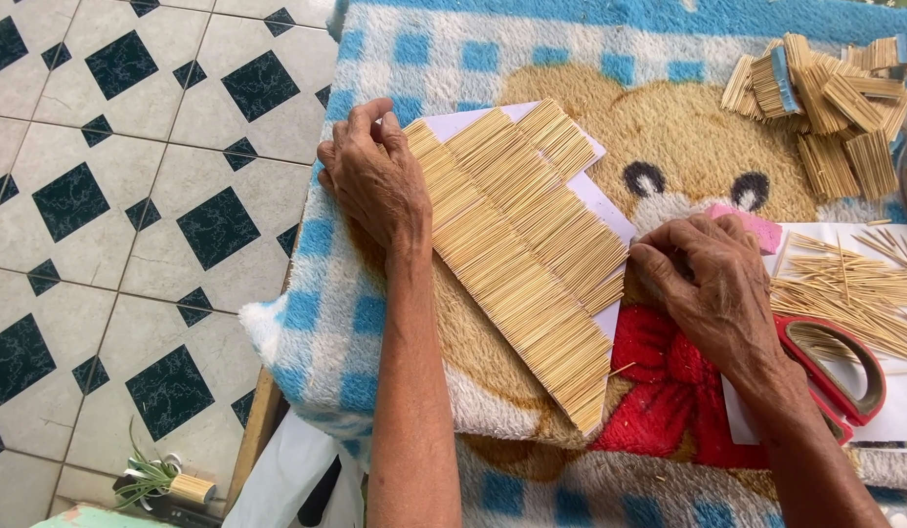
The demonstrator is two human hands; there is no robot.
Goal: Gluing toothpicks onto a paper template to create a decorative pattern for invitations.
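Left hand (373, 174) flat on stick mat (517, 249) | right hand (712, 284) pinching its edge | mat's long axis upper-left to lower-right

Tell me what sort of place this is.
Likely a home craft corner: a fluffy blue-checked bear blanket covers the table, thin wooden sticks lie in glued rows on white card, and black-diamond floor tiles lie alongside.

The right hand (712, 288) hides part of the red scissors (835, 376). The stick bundles (830, 108) beyond them run off the picture's right edge.
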